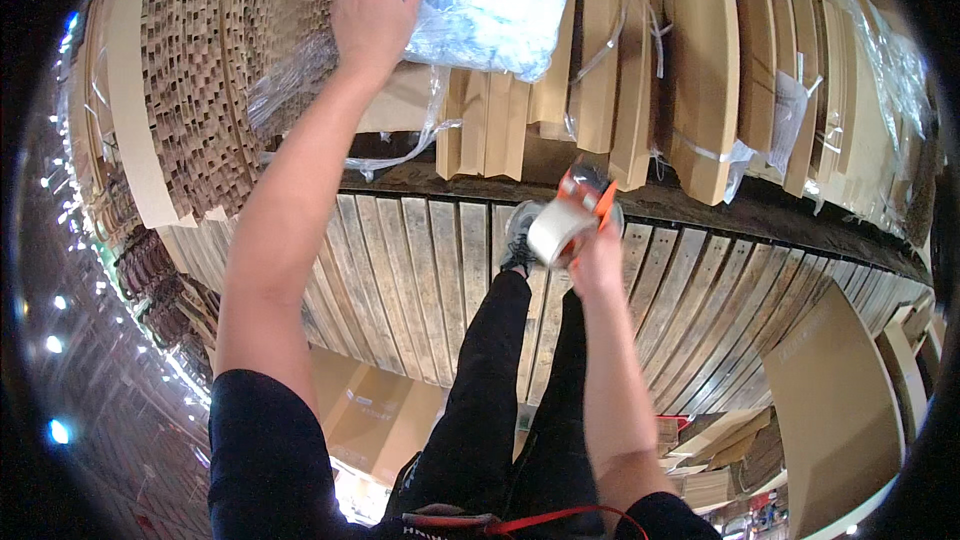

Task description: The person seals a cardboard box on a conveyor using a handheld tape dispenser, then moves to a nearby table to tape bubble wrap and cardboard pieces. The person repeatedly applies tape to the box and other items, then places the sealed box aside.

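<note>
My left hand [372, 15] reaches far forward, fingers spread, and rests at the left edge of a pale blue package [490, 10] wrapped in clear plastic. Its thumb touches the wrap. The package lies on top of the cardboard stacks. Lower and to the right, my right hand [598, 262] is closed round an orange tape dispenser [605, 202] that carries a thick roll of pale tape [556, 232]. The dispenser is held in the air above my shoes, apart from the package, and is slightly blurred. The grip of the dispenser is mostly hidden in my fingers.
Flat cardboard bundles [705, 70] stand along the far side, with loose plastic straps [430, 135] hanging from them. Corrugated layers [195, 70] rise at left. Wooden slats [410, 250] form the floor under my feet. A large cardboard sheet [835, 420] leans at right.
</note>
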`<state>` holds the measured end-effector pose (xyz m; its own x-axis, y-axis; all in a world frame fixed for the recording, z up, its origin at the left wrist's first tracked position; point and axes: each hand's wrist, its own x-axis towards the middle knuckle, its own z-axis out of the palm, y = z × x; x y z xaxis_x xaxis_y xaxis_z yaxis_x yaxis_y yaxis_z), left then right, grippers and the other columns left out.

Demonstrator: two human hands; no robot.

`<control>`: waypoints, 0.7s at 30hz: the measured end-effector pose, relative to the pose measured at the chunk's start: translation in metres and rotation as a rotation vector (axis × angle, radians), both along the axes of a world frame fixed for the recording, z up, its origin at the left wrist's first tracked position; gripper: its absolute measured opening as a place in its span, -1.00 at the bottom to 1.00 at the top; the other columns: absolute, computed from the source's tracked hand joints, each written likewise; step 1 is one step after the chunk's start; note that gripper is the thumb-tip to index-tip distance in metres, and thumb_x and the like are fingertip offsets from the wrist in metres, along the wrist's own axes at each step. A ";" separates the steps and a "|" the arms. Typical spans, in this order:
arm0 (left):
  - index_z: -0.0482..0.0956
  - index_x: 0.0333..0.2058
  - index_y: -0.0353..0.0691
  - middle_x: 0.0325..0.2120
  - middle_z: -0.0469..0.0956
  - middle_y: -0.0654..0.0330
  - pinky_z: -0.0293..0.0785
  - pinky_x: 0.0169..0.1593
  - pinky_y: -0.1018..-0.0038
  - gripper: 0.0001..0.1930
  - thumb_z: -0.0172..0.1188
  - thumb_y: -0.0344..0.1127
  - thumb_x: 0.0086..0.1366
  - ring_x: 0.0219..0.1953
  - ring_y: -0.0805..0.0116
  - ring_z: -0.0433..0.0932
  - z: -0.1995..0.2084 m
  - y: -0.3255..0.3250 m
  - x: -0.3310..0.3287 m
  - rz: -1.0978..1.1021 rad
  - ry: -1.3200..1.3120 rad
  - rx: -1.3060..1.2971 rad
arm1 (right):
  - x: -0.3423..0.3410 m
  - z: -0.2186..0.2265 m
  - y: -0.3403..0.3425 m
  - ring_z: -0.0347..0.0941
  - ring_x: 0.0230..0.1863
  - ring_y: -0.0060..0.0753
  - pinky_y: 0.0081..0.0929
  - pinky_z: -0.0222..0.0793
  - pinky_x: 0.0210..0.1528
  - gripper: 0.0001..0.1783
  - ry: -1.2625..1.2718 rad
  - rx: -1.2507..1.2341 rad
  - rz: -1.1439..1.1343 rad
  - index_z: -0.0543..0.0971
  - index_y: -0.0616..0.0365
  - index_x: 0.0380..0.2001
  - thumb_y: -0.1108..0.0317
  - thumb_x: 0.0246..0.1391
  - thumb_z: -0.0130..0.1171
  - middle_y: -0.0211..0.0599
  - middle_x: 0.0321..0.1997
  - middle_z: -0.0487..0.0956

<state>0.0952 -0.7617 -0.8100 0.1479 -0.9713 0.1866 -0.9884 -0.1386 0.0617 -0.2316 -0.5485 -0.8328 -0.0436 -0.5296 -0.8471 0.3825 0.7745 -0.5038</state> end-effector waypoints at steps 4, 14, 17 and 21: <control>0.23 0.33 -0.40 0.31 0.30 -0.30 0.33 0.33 0.05 -0.01 0.20 0.40 0.27 0.33 -0.26 0.35 -0.037 0.034 0.089 0.791 0.400 0.301 | 0.047 0.011 0.097 0.55 0.19 -0.09 -0.08 0.46 0.30 -0.21 -0.298 0.326 -0.031 0.42 0.21 0.26 0.86 -0.12 -0.18 -0.12 0.16 0.58; 0.49 0.20 -0.43 0.18 0.53 -0.17 0.33 0.30 0.19 -0.01 -0.14 0.54 0.38 0.23 0.03 0.49 -0.112 0.021 0.099 0.476 0.987 0.152 | 0.036 -0.021 0.077 0.63 0.06 -0.28 -0.23 0.57 0.12 -0.35 -0.318 0.166 0.065 0.49 0.15 0.23 0.78 0.05 -0.03 -0.25 0.07 0.64; 0.49 0.20 -0.44 0.16 0.55 -0.17 0.34 0.28 0.18 0.01 -0.17 0.56 0.37 0.22 0.03 0.51 -0.127 0.020 0.082 0.609 1.047 0.192 | 0.035 -0.030 0.078 0.61 0.08 -0.26 -0.21 0.53 0.16 -0.36 -0.306 0.248 0.004 0.51 0.19 0.18 0.79 0.01 -0.06 -0.23 0.07 0.63; 0.53 0.19 -0.35 0.06 0.62 -0.10 0.39 0.22 0.22 -0.12 -0.06 0.46 0.41 0.12 0.09 0.56 -0.133 0.014 0.091 0.658 1.023 0.142 | 0.052 -0.029 0.066 0.61 0.08 -0.21 -0.18 0.51 0.20 -0.30 -0.284 0.271 0.099 0.51 0.23 0.15 0.83 -0.12 -0.16 -0.19 0.07 0.63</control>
<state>0.1860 -0.7472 -0.9433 0.6345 -0.6583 -0.4050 -0.2322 -0.6622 0.7125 -0.1798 -0.4820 -0.8614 0.2520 -0.2756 -0.9277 0.3942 0.9047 -0.1617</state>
